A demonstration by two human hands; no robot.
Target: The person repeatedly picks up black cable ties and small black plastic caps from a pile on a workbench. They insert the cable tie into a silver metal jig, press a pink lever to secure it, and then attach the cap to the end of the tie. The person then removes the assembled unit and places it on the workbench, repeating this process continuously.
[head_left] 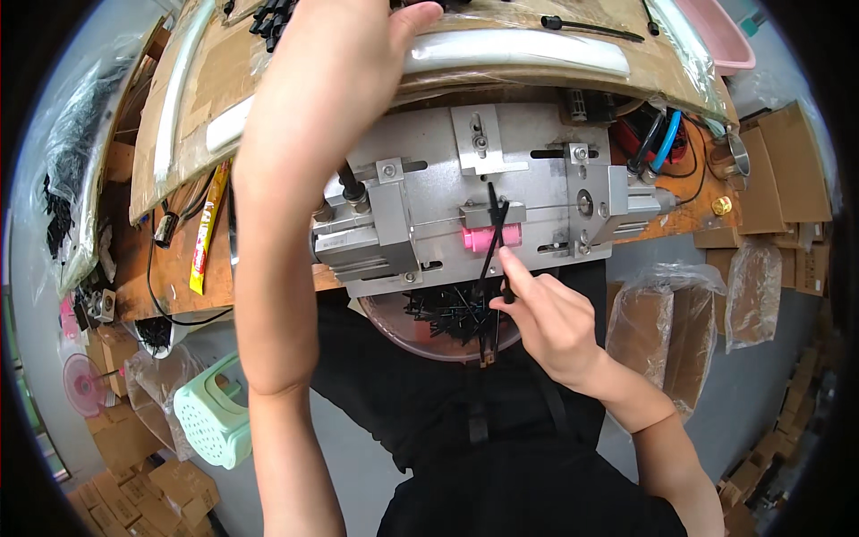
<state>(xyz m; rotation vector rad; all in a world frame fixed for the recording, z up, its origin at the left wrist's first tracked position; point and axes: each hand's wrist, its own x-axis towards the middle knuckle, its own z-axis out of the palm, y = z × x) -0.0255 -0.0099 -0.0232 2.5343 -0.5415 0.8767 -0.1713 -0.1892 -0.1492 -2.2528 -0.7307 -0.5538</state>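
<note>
My right hand (pixel 559 327) is closed, with thin black plastic sticks (pixel 497 224) at its thumb and index finger. The sticks cross over a pink block (pixel 483 238) at the front of a grey metal fixture (pixel 447 215). My left arm reaches far across the bench, and the left hand (pixel 358 27) is at the top edge over the cardboard-covered shelf, near a pile of black parts (pixel 271 20). Its thumb sticks out to the right, while the other fingers are hidden. Below the fixture, a clear round bowl (pixel 380 327) holds several thin black pieces (pixel 447 313).
Metal cylinder units flank the fixture, left (pixel 371 242) and right (pixel 608 206). A long black part (pixel 591 29) lies on the shelf (pixel 501 76). A yellow packet (pixel 208 228) and cables are on the wooden bench. A mint stool (pixel 215 416) and cardboard boxes (pixel 125 438) stand on the floor.
</note>
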